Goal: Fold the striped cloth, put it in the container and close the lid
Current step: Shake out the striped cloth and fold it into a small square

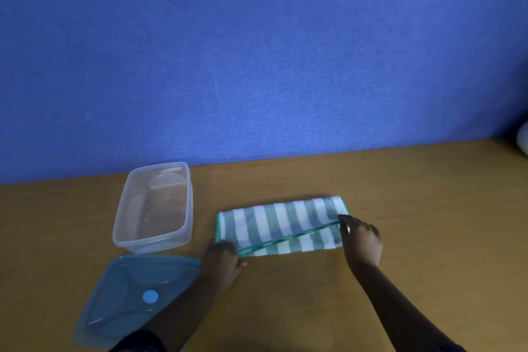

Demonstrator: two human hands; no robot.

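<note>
Striped cloth [281, 224] lying part-folded on the bench [400, 280] at centre frame, long axis left to right, pinched at lower-left corner by left hand [221, 261] and at right end by right hand [361, 237], open container [154, 206] just left, nearer the left hand.

- Two bare forearms enter from the 6 o'clock edge, each ending in a bare hand: the left hand [221, 261] and the right hand [362, 238].
- Neither hand shows a ring or a glove.
- A dark sleeve cuff [140, 341] wraps the left arm at about 7 o'clock.
- The right forearm is uncovered nearly to the frame edge, where a sliver of dark fabric shows.
</note>
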